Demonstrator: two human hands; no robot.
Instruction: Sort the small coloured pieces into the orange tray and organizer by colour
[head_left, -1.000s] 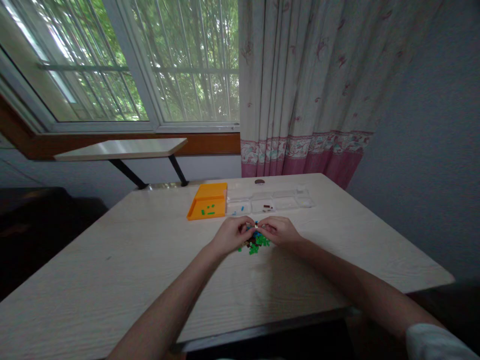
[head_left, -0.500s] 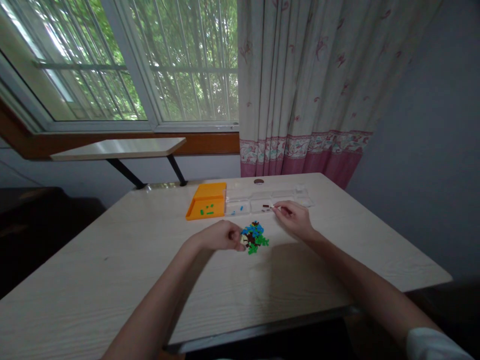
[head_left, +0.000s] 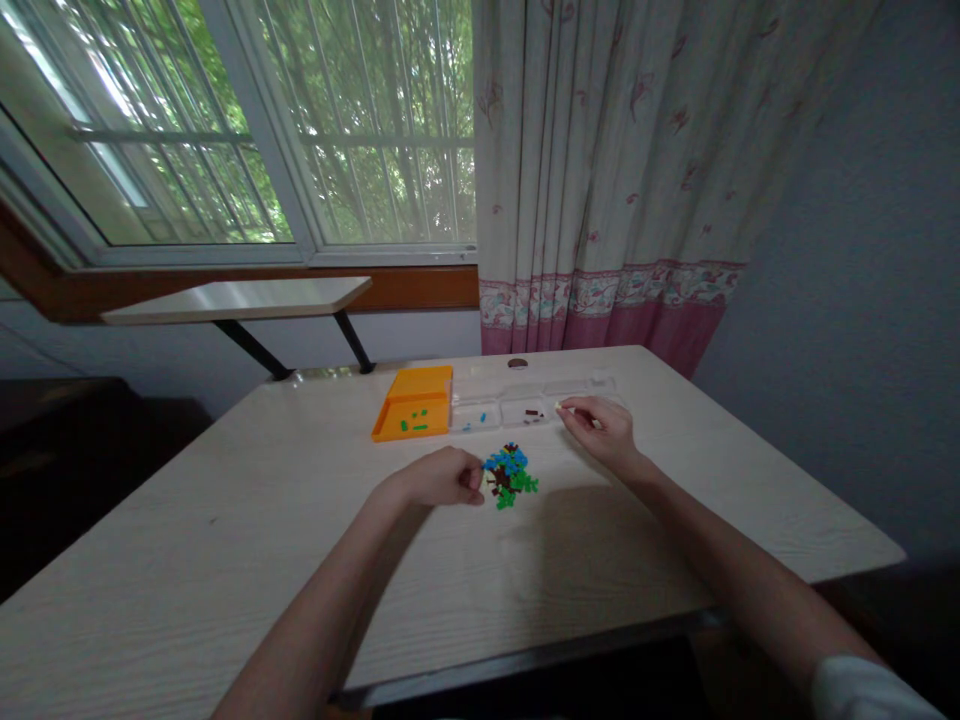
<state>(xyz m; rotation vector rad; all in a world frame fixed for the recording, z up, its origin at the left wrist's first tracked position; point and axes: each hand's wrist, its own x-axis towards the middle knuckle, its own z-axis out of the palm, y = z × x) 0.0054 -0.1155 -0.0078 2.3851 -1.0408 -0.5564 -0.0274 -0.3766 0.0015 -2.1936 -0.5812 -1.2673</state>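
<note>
A small assembly of blue, green, dark brown and cream bricks (head_left: pixel 508 475) rests near the middle of the table. At its left edge, my left hand (head_left: pixel 454 476) is closed on the assembly, its fingertips at the cream part. My right hand (head_left: pixel 598 424) pinches a small cream piece (head_left: pixel 559 407) over the clear tray (head_left: pixel 551 387). Blue pieces (head_left: pixel 483 417) and dark brown pieces (head_left: pixel 532 412) lie in separate tray compartments. Several green pieces (head_left: pixel 414 420) are in the orange box (head_left: pixel 418 382), left of the clear tray.
A dark oval thing (head_left: pixel 517 363) lies at the back edge of the table (head_left: pixel 262 560). A raised shelf (head_left: pixel 240 296) on black supports stands at the back left. Behind the table hang curtains (head_left: pixel 585 200) beside a window.
My right hand has shifted slightly to the right along the clear tray, away from the dark brown pieces. My left hand and the brick assembly stay nearly in place.
</note>
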